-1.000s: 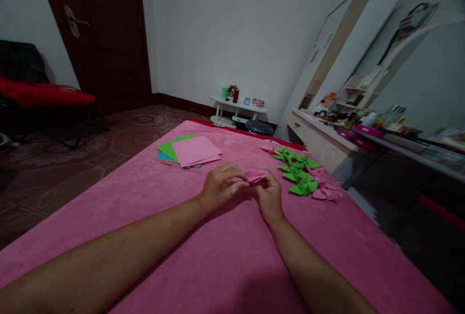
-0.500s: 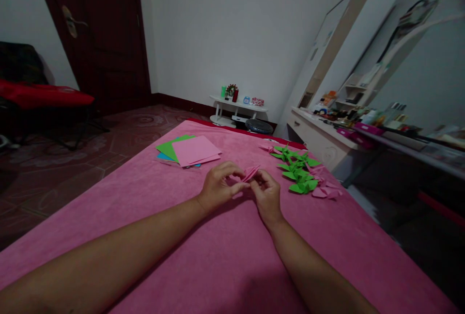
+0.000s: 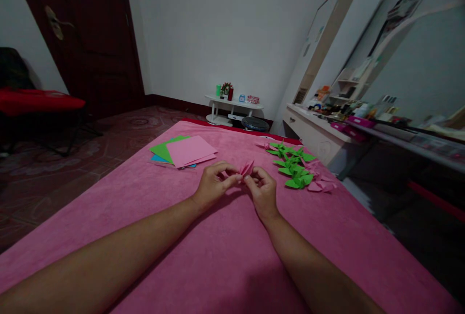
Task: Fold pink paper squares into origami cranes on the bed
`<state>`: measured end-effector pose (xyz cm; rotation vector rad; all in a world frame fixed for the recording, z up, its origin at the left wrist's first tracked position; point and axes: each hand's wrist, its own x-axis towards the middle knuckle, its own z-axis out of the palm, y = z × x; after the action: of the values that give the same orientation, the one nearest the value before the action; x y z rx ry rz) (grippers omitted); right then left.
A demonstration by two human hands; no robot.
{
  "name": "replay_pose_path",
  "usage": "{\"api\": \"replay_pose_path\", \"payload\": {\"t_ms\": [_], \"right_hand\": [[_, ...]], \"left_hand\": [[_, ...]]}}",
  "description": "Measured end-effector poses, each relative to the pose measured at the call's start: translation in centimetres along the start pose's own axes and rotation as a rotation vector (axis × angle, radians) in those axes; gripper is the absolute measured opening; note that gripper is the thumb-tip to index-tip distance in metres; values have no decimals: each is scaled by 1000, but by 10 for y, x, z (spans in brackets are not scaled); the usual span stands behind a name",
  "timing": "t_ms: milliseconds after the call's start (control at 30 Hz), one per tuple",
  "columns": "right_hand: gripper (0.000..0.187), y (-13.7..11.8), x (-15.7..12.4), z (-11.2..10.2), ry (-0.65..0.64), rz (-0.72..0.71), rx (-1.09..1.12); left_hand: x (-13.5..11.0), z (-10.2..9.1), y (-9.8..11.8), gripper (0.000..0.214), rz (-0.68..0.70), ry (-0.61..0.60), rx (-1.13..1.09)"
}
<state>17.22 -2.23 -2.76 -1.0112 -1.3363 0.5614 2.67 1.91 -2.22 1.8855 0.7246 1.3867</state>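
A small folded pink origami paper [image 3: 246,168] is held up between both hands above the pink cloth, its pointed flaps upward. My left hand [image 3: 215,183] pinches its left side with thumb and fingers. On the other side my right hand [image 3: 262,189] grips it, thumb at the lower front. The fingers partly hide its lower part. Beyond the left hand lies a stack of square paper sheets [image 3: 192,150], pink on top with green and blue beneath. To the right rest several green folded paper cranes [image 3: 298,178] and pink folded ones [image 3: 321,185].
The pink cloth [image 3: 174,265] covers the bed-like surface. A white dressing table [image 3: 316,132] with bottles and a mirror stands at right. At the far wall is a low white stand [image 3: 232,104] with small items. A red-draped chair [image 3: 39,101] and dark door [image 3: 87,38] are at left.
The folded pink paper has turned more upright, and its flaps stand further apart. Both hands keep hold of it with slightly shifted fingers. The whole view has shifted a little.
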Motion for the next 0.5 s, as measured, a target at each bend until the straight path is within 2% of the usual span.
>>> {"api": "replay_pose_path", "payload": {"t_ms": [300,500], "right_hand": [[10,2,-1,1,12,32,6],[5,4,0,-1,55,-98,-205]], "left_hand": [[-1,1,5,18,34,-49,-16],[-3,1,2,16,27,-31,10]]}}
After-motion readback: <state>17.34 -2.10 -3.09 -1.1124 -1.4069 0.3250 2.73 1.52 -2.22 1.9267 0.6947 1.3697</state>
